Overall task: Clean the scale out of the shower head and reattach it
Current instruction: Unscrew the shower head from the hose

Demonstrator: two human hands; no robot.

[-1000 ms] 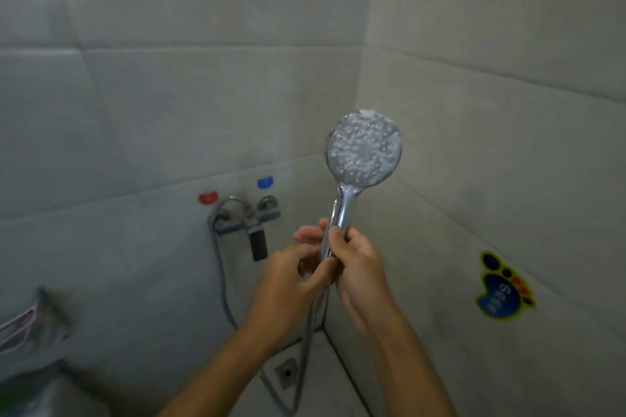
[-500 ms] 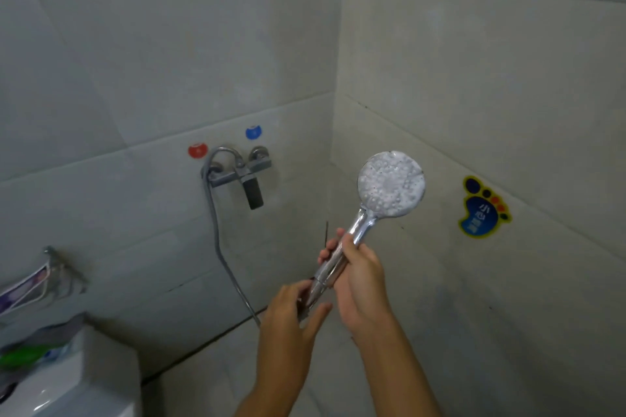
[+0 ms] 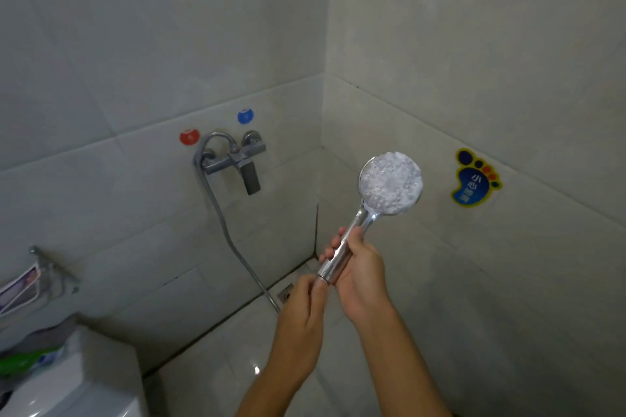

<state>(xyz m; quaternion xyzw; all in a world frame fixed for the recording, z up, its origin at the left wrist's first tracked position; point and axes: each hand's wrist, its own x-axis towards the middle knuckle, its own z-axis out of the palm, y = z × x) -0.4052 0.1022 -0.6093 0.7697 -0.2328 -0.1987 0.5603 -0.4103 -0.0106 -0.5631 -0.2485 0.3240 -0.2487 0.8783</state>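
- Compared with half a second ago, the shower head (image 3: 390,183) stands a little more to the right and its handle leans a bit more upright; the left hand (image 3: 302,308) has come closer under the handle's end, and the camera view has turned only slightly.
- At the far left, a wire rack (image 3: 44,276) is fixed on the wall and holds a flat packet with printing that is too blurred to read.
- Below it, near the left corner, is a white glossy toilet tank (image 3: 78,382) with green and grey things lying on top.
- On the tiled wall (image 3: 135,61), which is pale grey and smooth with thin joints, there is a round red sticker (image 3: 189,137) and a round blue sticker (image 3: 245,116).
- Between and under them sits the metal mixer tap (image 3: 237,159) with a dark rectangular lever hanging down.
- A grey metal hose (image 3: 233,244) bends out of the tap and runs down to the floor, toward the left hand.
- The left hand has its fingers curled together at the lower end of the handle, pinching there; what exactly is under the fingertips I cannot tell.
- The right hand (image 3: 359,276) is clamped around the shiny chrome handle, thumb on the near side.
- The shower head is held in the air in front of the corner, its round face turned to the camera, covered with white bumps and crust.
- On the right wall is a foot-shaped sticker (image 3: 474,179), blue with yellow edge and coloured toes, with the characters 小心 on it; the smaller writing is not legible.
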